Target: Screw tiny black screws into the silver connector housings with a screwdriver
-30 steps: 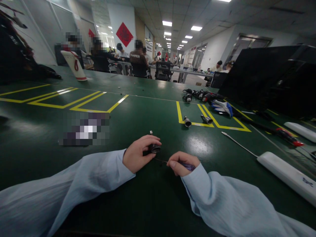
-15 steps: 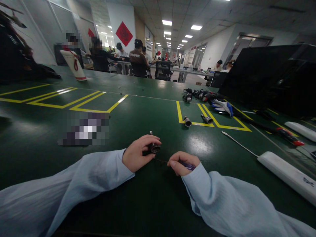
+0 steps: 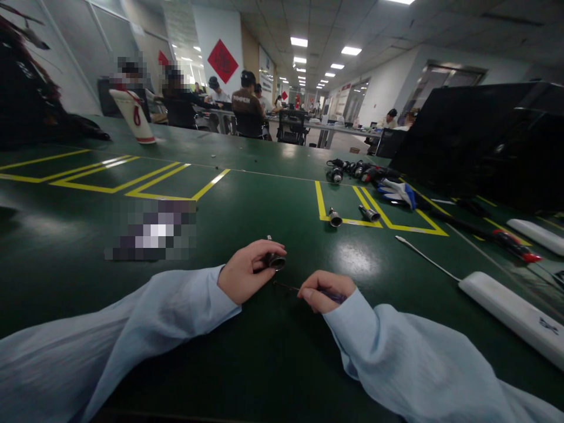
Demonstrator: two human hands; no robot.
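Note:
My left hand (image 3: 249, 271) is closed around a dark metal fitting with a round, cup-shaped end (image 3: 277, 262). A narrow stub of the fitting pokes up past my fingers, and its open mouth faces toward me. To the right, my right hand (image 3: 324, 292) pinches a thin screwdriver with a purple handle (image 3: 339, 297). Its slim shaft (image 3: 286, 286) points left, the tip just below the fitting and seemingly apart from it. Most of the handle is hidden in my palm. Two similar metal fittings, one (image 3: 335, 218) and another (image 3: 369, 213), lie farther off on the table.
The green table (image 3: 264, 205) carries yellow tape outlines (image 3: 163, 197). A blurred-out object (image 3: 152, 232) lies left. At right are a white power strip (image 3: 506, 311), a glove (image 3: 396, 192), more metal fittings (image 3: 337, 174) and a black monitor (image 3: 476, 135). A cup (image 3: 134, 116) stands back left.
My left thumb has moved up against the metal fitting, and the fitting has shifted slightly. The screwdriver's shaft shows more plainly below it. My right hand has hardly moved.

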